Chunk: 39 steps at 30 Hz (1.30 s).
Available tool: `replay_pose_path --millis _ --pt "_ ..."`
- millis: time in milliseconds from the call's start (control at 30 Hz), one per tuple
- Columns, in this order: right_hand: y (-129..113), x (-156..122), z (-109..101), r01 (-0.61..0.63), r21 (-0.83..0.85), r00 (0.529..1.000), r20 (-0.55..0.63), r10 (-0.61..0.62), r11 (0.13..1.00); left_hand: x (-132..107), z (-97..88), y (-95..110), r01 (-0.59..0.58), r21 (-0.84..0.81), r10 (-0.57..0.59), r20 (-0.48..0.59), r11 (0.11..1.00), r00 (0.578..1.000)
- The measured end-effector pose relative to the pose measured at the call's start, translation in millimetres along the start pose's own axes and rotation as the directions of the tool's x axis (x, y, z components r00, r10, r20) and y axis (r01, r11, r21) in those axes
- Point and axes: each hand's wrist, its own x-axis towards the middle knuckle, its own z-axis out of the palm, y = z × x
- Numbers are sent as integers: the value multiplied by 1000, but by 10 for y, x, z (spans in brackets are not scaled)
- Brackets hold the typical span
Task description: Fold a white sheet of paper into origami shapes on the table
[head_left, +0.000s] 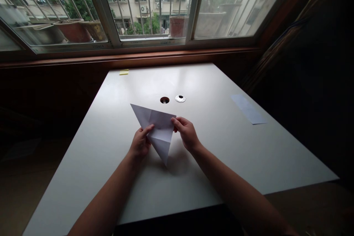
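A white sheet of paper [162, 123], folded into a triangle with creases across it, is held up above the table. My left hand [141, 143] grips its lower left edge, thumb on the near face and fingers hidden behind. At the upper right corner, my right hand [186, 131] pinches the paper between thumb and fingers. One point of the triangle aims to the upper left, another down toward me.
The white table [221, 155] has a round hole [165, 100] with a silver ring cover [180, 98] beside it. A paper strip [248, 109] lies near the right edge, a yellow slip [124, 72] at the far left corner. Barred windows [149, 7] stand beyond.
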Motion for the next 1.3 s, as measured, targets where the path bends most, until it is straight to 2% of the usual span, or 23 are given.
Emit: replay_pose_path --millis 167,267,367,433,533,633,700,767,867,1000,1067,1133,1200,1300 --pt "31 1 -2 -23 8 999 -38 23 1000 -22 22 -18 -4 67 3 13 998 1000" --pt "53 9 -23 -29 17 999 -43 30 999 -31 21 2 -17 110 11 56 994 998" --pt "73 32 -118 -36 13 999 -34 37 999 -10 -22 69 -110 154 98 83 982 992" --pt "83 57 -227 -47 1 999 -21 47 999 20 -75 132 -191 214 183 53 958 982" --pt "79 102 -413 -108 -52 992 65 111 993 68 -172 235 -280 329 298 -2 902 955" --pt "35 150 -554 -157 -116 968 177 176 981 86 -254 339 -320 449 350 18 834 937" --pt "-11 185 -601 -168 -177 945 252 210 970 74 -287 401 -312 519 312 91 796 946" --pt "-60 222 -611 -148 -268 921 314 232 952 52 -302 439 -256 625 156 211 737 965" --pt "-114 272 -567 -73 -433 890 378 255 898 23 -294 422 -285 722 41 336 630 941" --pt "-125 310 -441 82 -597 889 405 211 798 21 -254 298 -397 780 -6 457 484 890" --pt "-106 319 -376 150 -633 891 419 173 759 27 -233 235 -462 798 -1 501 387 865" --pt "-81 325 -324 206 -653 889 436 138 729 29 -215 189 -507 797 1 536 329 844" --pt "-62 327 -290 248 -668 887 447 112 701 30 -202 161 -524 789 5 552 320 834" --pt "-67 315 -267 249 -677 904 418 84 692 38 -203 146 -515 786 43 534 342 844"
